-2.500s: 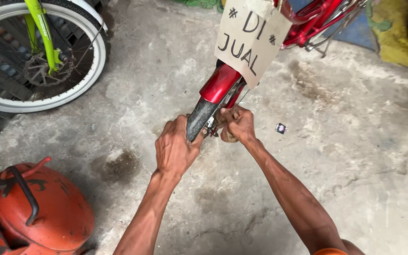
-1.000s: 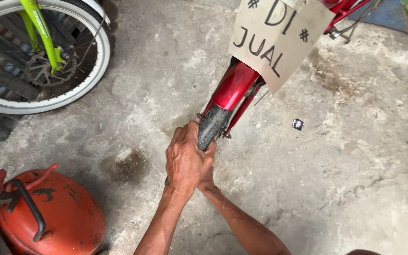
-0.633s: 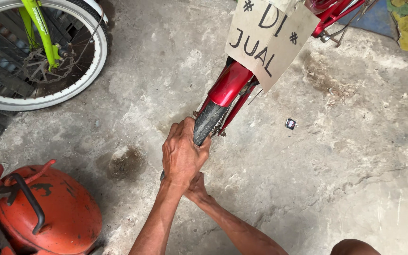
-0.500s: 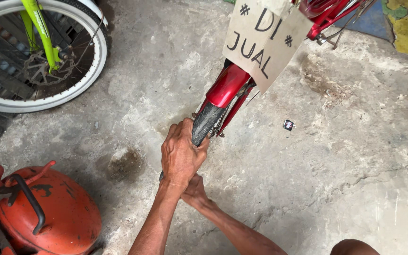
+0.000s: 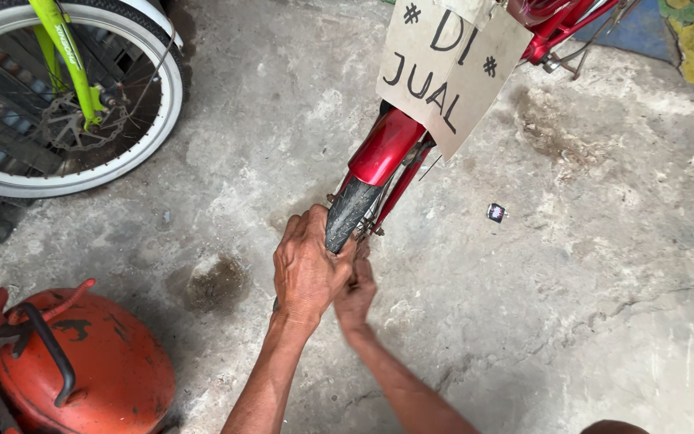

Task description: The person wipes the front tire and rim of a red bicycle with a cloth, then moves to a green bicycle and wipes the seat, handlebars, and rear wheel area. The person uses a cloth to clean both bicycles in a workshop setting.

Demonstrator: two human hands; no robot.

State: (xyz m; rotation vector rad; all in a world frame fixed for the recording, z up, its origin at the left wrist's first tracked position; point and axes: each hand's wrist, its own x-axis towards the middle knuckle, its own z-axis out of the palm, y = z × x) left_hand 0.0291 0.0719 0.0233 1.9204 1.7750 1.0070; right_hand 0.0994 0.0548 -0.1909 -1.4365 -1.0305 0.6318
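A red bicycle stands on the concrete floor, its grey tyre (image 5: 349,210) pointing at me under a red mudguard (image 5: 385,146). A cardboard sign (image 5: 449,66) with hand-written letters hangs above the wheel. My left hand (image 5: 307,269) wraps over the bottom of the tyre from the left. My right hand (image 5: 357,291) sits just below and to the right of it, fingers curled against the wheel's lower side near the axle. What the right fingers hold is hidden by the left hand.
A white-walled bicycle wheel (image 5: 82,173) with a lime-green fork (image 5: 64,50) fills the upper left. An orange tank with a black handle (image 5: 82,371) sits at lower left. A small dark object (image 5: 496,212) lies on the concrete to the wheel's right.
My right hand has come from the wheel's right side to under my left hand. Both hands now sit close together at the tyre's bottom. The view has shifted slightly.
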